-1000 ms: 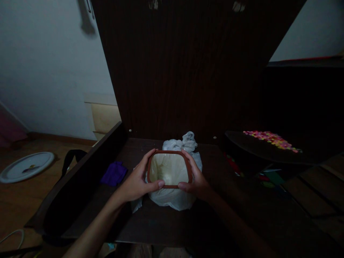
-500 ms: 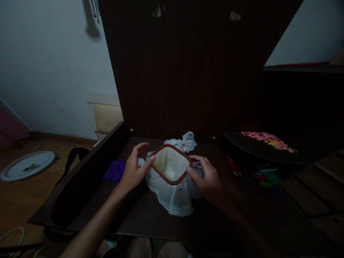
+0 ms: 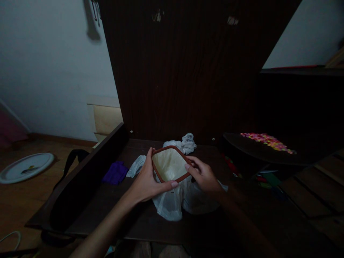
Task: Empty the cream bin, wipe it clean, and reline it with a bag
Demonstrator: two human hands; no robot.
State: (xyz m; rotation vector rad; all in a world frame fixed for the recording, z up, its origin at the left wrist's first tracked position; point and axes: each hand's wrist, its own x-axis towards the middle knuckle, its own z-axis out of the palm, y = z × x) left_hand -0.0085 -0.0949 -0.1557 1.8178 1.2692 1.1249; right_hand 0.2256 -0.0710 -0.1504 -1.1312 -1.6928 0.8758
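Note:
Between my hands is a small, square-mouthed bin with a brown rim [image 3: 184, 177], tilted so that I look down into it. A thin white plastic bag [image 3: 168, 206] lines its inside and hangs loose below the rim. My left hand [image 3: 147, 179] grips the left corner, fingers along the outer side and thumb across the front edge. On the right corner, my right hand [image 3: 205, 175] pinches the rim, its thumb on top and its fingers behind. The bin's lower part is hidden by the bag and my hands.
A knotted white plastic bag [image 3: 188, 143] lies behind the bin on the dark wooden surface [image 3: 104, 211]. To the left are a purple cloth [image 3: 115, 172] and a crumpled white piece [image 3: 135, 166]. Small colourful pieces [image 3: 268, 141] lie on a dark shelf at right.
My left hand has shifted round the left corner, its thumb now along the front edge. The rim has turned slightly, and the loose bag hangs differently. My right hand keeps its hold.

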